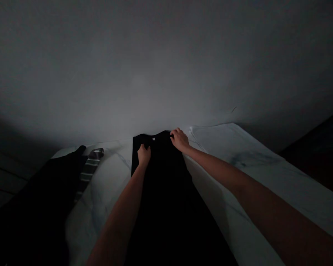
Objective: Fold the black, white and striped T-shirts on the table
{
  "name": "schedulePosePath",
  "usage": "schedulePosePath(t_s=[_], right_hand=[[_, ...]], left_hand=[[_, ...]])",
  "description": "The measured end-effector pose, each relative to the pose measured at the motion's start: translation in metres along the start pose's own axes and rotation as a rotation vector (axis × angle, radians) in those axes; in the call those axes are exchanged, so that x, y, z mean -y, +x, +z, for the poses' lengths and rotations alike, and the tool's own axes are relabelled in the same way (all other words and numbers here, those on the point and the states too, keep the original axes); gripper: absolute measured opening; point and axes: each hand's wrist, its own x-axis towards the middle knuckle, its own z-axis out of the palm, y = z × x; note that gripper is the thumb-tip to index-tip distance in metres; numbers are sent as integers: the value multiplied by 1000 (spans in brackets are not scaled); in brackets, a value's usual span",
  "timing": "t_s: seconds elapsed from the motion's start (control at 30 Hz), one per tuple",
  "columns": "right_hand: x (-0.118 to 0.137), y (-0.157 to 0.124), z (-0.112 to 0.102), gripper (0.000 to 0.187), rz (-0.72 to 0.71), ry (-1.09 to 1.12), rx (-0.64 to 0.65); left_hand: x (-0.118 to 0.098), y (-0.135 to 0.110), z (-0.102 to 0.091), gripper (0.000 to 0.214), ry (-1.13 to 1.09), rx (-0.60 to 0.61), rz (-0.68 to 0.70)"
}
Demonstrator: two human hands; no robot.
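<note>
A long black garment (pixel 166 199) lies stretched out in front of me, a small white label near its top edge. Whether it is a dress, trousers or something else, I cannot tell in the dim light. My right hand (pixel 180 140) pinches its top right corner between thumb and fingers. Lower down, close to the garment's left side, my left hand (pixel 144 154) is closed on the dark fabric with the thumb raised. The garment's lower part runs toward me out of the frame.
The garment lies on a white, marble-patterned surface (pixel 111 192) against a grey wall (pixel 144 66). Other dark clothing (pixel 39 207) is heaped at the left, beside a striped grey cloth (pixel 87 173). A white cloth or sheet (pixel 216 138) covers the far right part.
</note>
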Motion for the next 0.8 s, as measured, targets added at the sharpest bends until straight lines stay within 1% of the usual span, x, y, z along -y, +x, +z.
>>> schedulePosePath(t_s=[0.07,0.13,0.23,0.3,0.37,0.4,0.47,0.5,0.53,0.6,0.63,0.67,0.7,0.73,0.8], right_hand=[[16,-49,-23,12,-113,-6,61],[28,-110,-49,7,-187,23,210],[35,-213,-81,8,-205,52,423],[35,-277,-94,9,-180,76,497],[33,-329,-98,18,-161,111,508],[31,-350,-97,26,-171,135,492],[28,-379,-94,45,-240,179,428],[26,-389,-93,53,-280,185,389],[24,-396,-91,58,-306,179,350],[18,-403,-91,61,-298,151,288],[14,-405,-91,61,-272,149,269],[11,-406,-92,63,-242,165,258],[7,-406,-93,65,-213,195,253],[4,-407,-93,67,-183,233,249],[0,-406,-93,70,-112,303,246]], left_hand=[[-2,0,-2,20,11,19,1],[-4,1,-3,24,16,39,5],[-11,-1,-9,37,13,72,22],[-15,-8,-15,49,7,93,34],[-19,-25,-23,58,26,74,85],[-20,-37,-28,59,55,46,143],[-21,-70,-36,51,142,3,313],[-20,-90,-41,41,194,18,409],[-18,-110,-45,29,239,75,498],[-14,-153,-52,10,274,292,650],[-11,-174,-56,5,267,405,721],[-8,-194,-60,4,249,488,782],[-4,-213,-64,5,229,536,833],[-1,-230,-68,8,214,549,872],[8,-260,-75,15,209,524,912]])
